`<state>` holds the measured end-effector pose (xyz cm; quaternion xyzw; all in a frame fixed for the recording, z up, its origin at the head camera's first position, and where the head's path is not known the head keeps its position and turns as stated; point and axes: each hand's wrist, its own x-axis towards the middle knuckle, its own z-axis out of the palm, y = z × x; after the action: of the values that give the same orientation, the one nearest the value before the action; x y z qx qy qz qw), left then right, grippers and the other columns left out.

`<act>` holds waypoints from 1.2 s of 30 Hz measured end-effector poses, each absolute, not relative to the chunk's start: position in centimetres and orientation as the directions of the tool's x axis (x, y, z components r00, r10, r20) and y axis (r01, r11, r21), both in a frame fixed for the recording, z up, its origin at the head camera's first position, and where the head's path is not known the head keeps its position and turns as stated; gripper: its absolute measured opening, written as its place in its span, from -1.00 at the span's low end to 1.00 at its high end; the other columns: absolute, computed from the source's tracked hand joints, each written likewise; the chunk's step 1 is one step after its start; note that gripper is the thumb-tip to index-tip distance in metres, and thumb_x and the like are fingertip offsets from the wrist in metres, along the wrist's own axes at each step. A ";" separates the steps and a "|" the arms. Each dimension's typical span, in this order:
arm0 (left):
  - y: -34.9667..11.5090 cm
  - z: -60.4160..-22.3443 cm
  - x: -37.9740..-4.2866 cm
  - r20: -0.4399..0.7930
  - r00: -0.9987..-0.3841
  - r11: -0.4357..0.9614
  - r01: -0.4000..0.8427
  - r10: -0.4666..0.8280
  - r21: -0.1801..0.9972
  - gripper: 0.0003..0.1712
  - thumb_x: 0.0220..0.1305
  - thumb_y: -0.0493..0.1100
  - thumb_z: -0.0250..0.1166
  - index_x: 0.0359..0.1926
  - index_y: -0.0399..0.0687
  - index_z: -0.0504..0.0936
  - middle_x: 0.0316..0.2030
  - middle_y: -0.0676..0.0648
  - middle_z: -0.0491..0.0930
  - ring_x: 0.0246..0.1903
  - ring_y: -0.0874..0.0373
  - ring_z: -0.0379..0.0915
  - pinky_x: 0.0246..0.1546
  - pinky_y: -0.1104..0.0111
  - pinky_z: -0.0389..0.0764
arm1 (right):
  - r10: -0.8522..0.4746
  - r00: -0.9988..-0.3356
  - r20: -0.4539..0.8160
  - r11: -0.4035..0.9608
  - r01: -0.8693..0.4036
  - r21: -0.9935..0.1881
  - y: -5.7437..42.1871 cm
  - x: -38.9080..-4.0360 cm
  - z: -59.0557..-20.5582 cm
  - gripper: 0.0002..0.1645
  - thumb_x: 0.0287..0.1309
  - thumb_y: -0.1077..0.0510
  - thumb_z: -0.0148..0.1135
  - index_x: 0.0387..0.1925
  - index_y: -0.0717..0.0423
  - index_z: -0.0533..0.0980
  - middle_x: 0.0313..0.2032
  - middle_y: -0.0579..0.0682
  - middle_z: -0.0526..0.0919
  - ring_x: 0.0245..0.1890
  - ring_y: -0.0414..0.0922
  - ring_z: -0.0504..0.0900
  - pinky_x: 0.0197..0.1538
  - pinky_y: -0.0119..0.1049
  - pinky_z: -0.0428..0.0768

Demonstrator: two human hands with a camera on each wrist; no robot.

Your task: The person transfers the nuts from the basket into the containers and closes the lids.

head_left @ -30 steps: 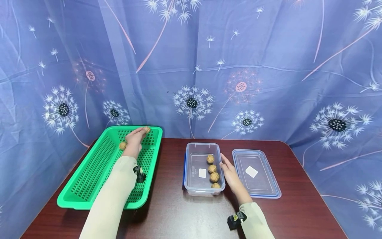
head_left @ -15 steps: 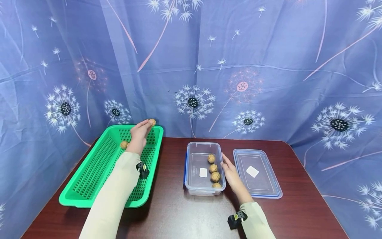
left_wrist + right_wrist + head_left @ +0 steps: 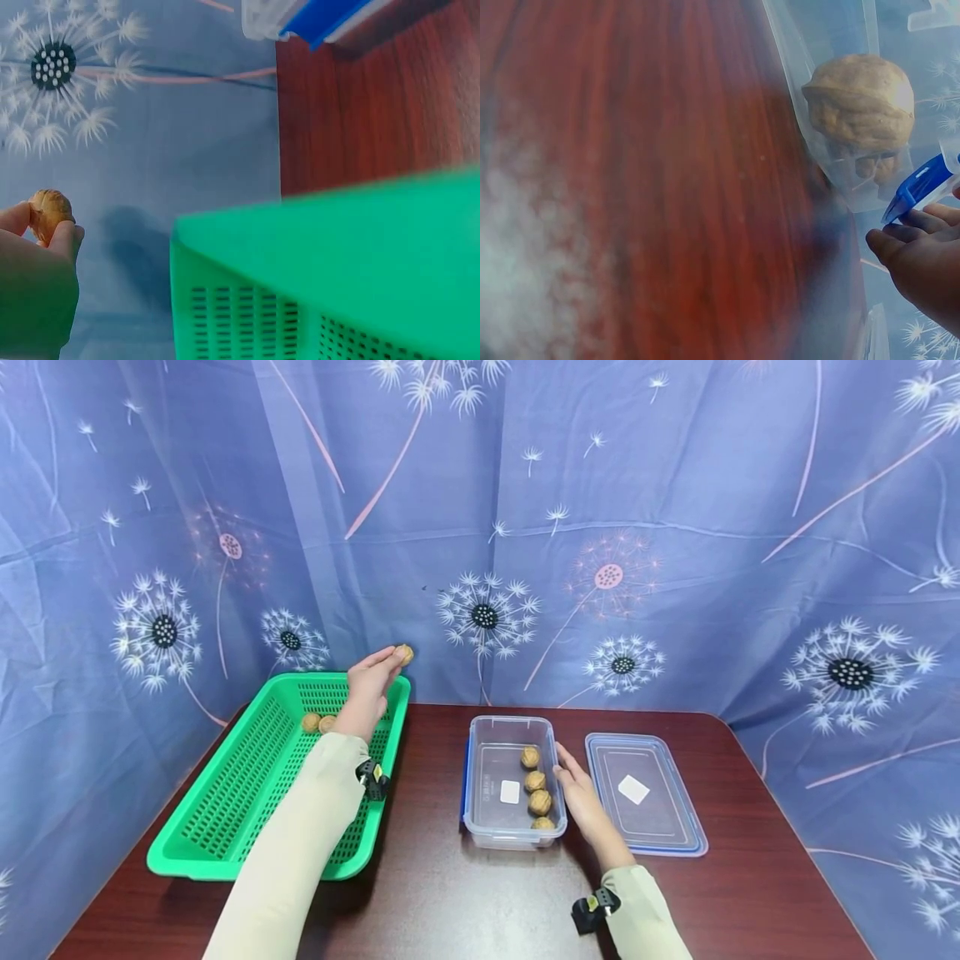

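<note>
My left hand [image 3: 369,689] pinches a walnut [image 3: 405,654] between thumb and fingertips, above the far right corner of the green basket [image 3: 225,868]. The left wrist view shows the same walnut [image 3: 50,215] held out past the basket's rim. Two more walnuts [image 3: 311,722] lie in the basket, partly beside my forearm. My right hand [image 3: 581,793] rests along the right side of a clear plastic container [image 3: 487,839], fingers fairly straight. Several walnuts [image 3: 539,802] form a row along that container's right wall. In the right wrist view, my fingers [image 3: 900,232] touch the blue clasp [image 3: 922,184].
A clear lid [image 3: 660,793] with a white label lies on the brown table [image 3: 435,910], right of the container. Another blue clasp [image 3: 464,785] hangs at the container's left side. Behind the table hangs a blue dandelion-print curtain [image 3: 420,568].
My left hand has lifted the walnut up and rightward from inside the basket to above its far rim. A second walnut in the basket has come into view. My right hand stays put.
</note>
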<state>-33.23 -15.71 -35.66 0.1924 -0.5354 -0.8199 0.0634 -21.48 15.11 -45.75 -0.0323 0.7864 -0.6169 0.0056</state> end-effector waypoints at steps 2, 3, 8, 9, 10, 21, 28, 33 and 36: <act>-15.1 -35.5 -33.3 -0.239 -0.921 -0.414 -0.096 -0.309 0.905 -0.54 0.20 -0.31 0.35 0.15 -0.15 0.59 0.14 -0.15 0.54 -0.03 0.17 0.58 0.06 0.44 0.54 | -0.057 -0.998 0.031 0.235 -0.044 -0.971 15.1 -21.5 -45.7 -0.42 0.42 0.31 -0.21 0.42 0.37 0.06 0.38 0.36 0.12 0.38 0.27 0.09 0.42 0.11 0.06; -14.8 -35.5 -33.3 -0.233 -0.923 -0.417 -0.090 -0.306 0.904 -0.54 0.19 -0.32 0.36 0.14 -0.17 0.59 0.14 -0.16 0.54 -0.04 0.17 0.58 0.05 0.45 0.55 | -0.058 -0.998 0.032 0.236 -0.045 -0.971 15.1 -21.5 -45.7 -0.42 0.42 0.31 -0.21 0.42 0.38 0.06 0.38 0.36 0.12 0.38 0.27 0.09 0.42 0.11 0.06; -13.1 -35.2 -33.3 -0.194 -0.944 -0.440 -0.061 -0.266 0.896 -0.52 0.18 -0.38 0.35 0.15 -0.27 0.56 0.15 -0.21 0.53 -0.04 0.14 0.60 0.04 0.44 0.56 | -0.056 -0.998 0.036 0.240 -0.048 -0.970 15.0 -21.6 -45.7 -0.42 0.42 0.31 -0.21 0.42 0.37 0.06 0.38 0.36 0.13 0.38 0.26 0.09 0.42 0.11 0.05; -12.7 -35.2 -33.3 -0.189 -0.948 -0.444 -0.058 -0.256 0.894 -0.52 0.18 -0.39 0.34 0.15 -0.28 0.56 0.15 -0.22 0.52 -0.01 0.12 0.59 0.05 0.43 0.56 | -0.057 -0.998 0.036 0.240 -0.049 -0.969 15.0 -21.6 -45.7 -0.42 0.42 0.31 -0.21 0.42 0.37 0.06 0.38 0.36 0.13 0.38 0.26 0.09 0.42 0.11 0.05; -12.4 -35.1 -33.2 -0.186 -0.951 -0.443 -0.060 -0.246 0.894 -0.52 0.19 -0.38 0.34 0.16 -0.28 0.55 0.16 -0.22 0.52 0.01 0.10 0.58 0.05 0.43 0.55 | -0.058 -0.998 0.036 0.238 -0.049 -0.970 15.0 -21.6 -45.7 -0.42 0.42 0.31 -0.21 0.42 0.36 0.06 0.38 0.36 0.13 0.38 0.26 0.10 0.42 0.10 0.06; -8.0 -36.0 -32.2 -0.135 -0.978 -0.451 -0.050 -0.157 0.891 -0.55 0.20 -0.43 0.31 0.14 -0.38 0.54 0.13 -0.29 0.52 -0.27 0.23 0.62 0.06 0.38 0.56 | -0.056 -0.998 0.031 0.243 -0.044 -0.969 15.0 -21.5 -45.7 -0.42 0.42 0.31 -0.21 0.42 0.37 0.06 0.38 0.35 0.13 0.38 0.27 0.10 0.42 0.12 0.06; -5.6 -37.5 -31.2 -0.133 -0.985 -0.424 -0.073 -0.114 0.903 -0.59 0.20 -0.43 0.31 0.09 -0.39 0.57 0.08 -0.29 0.56 -0.16 0.14 0.62 0.12 0.28 0.53 | -0.054 -0.998 0.029 0.250 -0.042 -0.967 15.1 -21.4 -45.6 -0.41 0.42 0.31 -0.21 0.42 0.37 0.06 0.38 0.35 0.13 0.38 0.27 0.09 0.42 0.12 0.06; -4.4 -38.8 -30.6 -0.154 -0.983 -0.382 -0.105 -0.099 0.918 -0.60 0.20 -0.41 0.32 0.08 -0.37 0.58 0.03 -0.28 0.59 -0.16 0.14 0.63 0.00 0.36 0.60 | -0.052 -0.998 0.025 0.252 -0.038 -0.967 15.1 -21.4 -45.6 -0.42 0.43 0.31 -0.22 0.42 0.36 0.06 0.38 0.36 0.13 0.38 0.27 0.10 0.41 0.12 0.08; -3.8 -39.5 -30.2 -0.166 -0.981 -0.347 -0.124 -0.096 0.930 -0.60 0.19 -0.38 0.34 0.08 -0.34 0.60 0.00 -0.28 0.61 -0.23 0.18 0.64 0.00 0.34 0.61 | -0.051 -0.998 0.023 0.253 -0.035 -0.967 15.1 -21.4 -45.7 -0.42 0.43 0.31 -0.22 0.42 0.36 0.06 0.38 0.36 0.13 0.37 0.28 0.11 0.41 0.13 0.08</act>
<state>-30.16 -3.81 -39.54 0.0962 -0.5714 -0.8150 -0.0085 -21.39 15.08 -45.67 -0.0272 0.7914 -0.6107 0.0066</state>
